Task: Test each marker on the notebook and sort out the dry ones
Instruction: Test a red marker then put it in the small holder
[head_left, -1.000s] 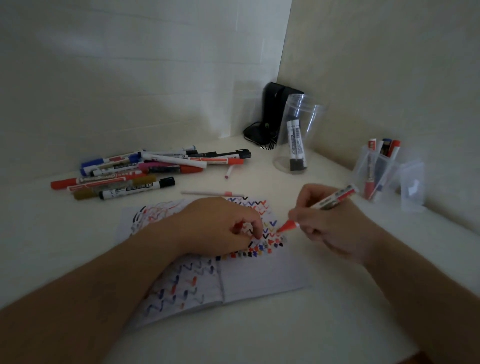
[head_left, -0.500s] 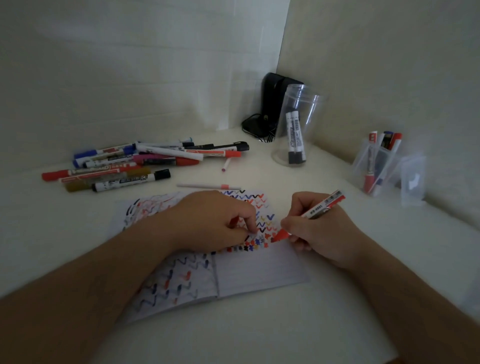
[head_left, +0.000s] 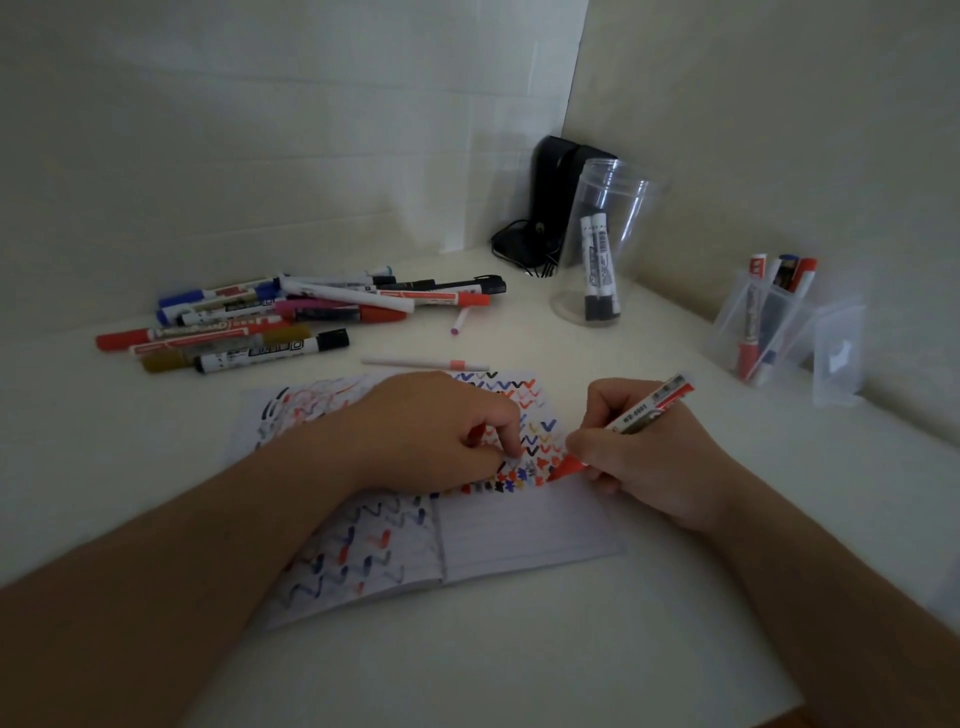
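Marker (head_left: 631, 421) in right hand (head_left: 654, 457), tip on notebook (head_left: 524, 525)

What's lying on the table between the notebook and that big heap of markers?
In the head view, a thin white pen with a pink band lies alone between the notebook and the heap of markers, just beyond the page's far edge.

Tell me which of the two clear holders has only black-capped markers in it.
The round clear jar by the black device in the corner: its two markers stand black caps down. The square holder at the right wall holds red and blue ones.
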